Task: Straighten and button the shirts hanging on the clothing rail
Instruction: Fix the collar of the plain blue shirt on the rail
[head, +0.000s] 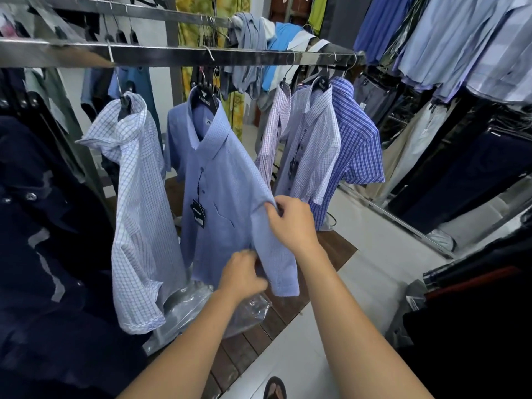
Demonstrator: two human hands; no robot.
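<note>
Right hand [290, 223]: pinches sleeve top of blue shirt [221, 174].
Left hand [241, 272]: grips same sleeve, below right-hand pinch.

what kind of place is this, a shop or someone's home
Most likely a clothing shop: a loaded metal clothing rail, a black swing tag hanging on the blue shirt, and more packed racks of shirts on the right.

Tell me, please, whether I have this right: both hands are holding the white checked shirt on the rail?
Not quite. The head view shows the left hand and right hand holding the blue shirt on the rail. The checked shirt hangs beside it, with neither hand on it.
</note>
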